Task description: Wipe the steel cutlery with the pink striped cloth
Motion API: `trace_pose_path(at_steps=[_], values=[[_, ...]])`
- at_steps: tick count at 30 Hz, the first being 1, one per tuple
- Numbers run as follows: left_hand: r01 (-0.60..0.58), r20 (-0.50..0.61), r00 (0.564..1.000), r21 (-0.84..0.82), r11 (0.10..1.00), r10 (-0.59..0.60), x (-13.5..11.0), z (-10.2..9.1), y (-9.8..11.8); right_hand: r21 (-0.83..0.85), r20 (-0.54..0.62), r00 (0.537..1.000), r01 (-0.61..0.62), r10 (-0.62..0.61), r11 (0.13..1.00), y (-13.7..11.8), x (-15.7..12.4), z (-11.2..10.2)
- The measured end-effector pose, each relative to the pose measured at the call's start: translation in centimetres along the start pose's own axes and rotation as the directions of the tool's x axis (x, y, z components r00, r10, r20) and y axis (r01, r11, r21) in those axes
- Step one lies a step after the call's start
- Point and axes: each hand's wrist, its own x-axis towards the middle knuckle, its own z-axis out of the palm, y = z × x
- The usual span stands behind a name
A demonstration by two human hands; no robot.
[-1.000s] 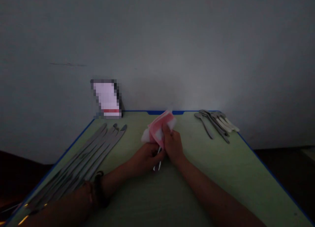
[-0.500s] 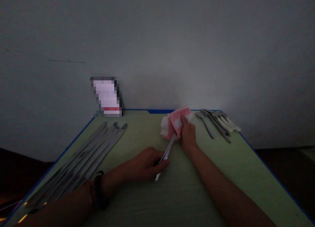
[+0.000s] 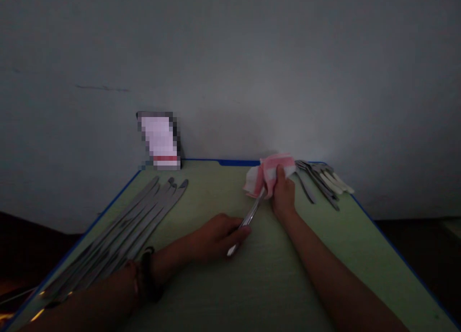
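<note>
Steel utensil point(image 3: 248, 220) inside left grip point(image 3: 218, 238)

Right hand point(image 3: 284, 196) carries pink cloth point(image 3: 269, 173) further up a steel utensil point(image 3: 249, 218), away from the left hand point(image 3: 218, 238), now just beside the spoons point(image 3: 317, 181).

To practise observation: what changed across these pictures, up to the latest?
The right hand slid the pink-and-white cloth along the metal utensil, away and rightward toward the spoons. The left hand grips the utensil throughout. The long utensils at left and the spoons stayed put.
</note>
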Motion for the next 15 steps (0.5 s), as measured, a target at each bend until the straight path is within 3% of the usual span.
trace_pose_path(at_steps=[4,8,11,15], values=[[0.046,-0.117,0.991,-0.208,0.977,-0.072,0.7,0.3,-0.6,-0.156,0.262,0.963,0.110,-0.066,0.982,-0.6,-2.6,1.2],[0.085,-0.180,0.973,-0.296,0.951,-0.143,1.0,0.4,-1.2,-0.034,0.416,0.907,0.083,-0.062,0.996,-0.8,-4.2,2.4],[0.089,-0.182,0.971,-0.316,0.944,-0.153,1.0,0.3,-1.0,0.186,0.396,0.918,-0.077,-0.003,0.980,-0.8,-4.0,2.9],[0.125,-0.163,0.970,-0.302,0.945,-0.180,0.8,0.2,-0.8,0.441,0.429,0.895,-0.322,0.118,0.838,-1.2,-2.8,2.9]])
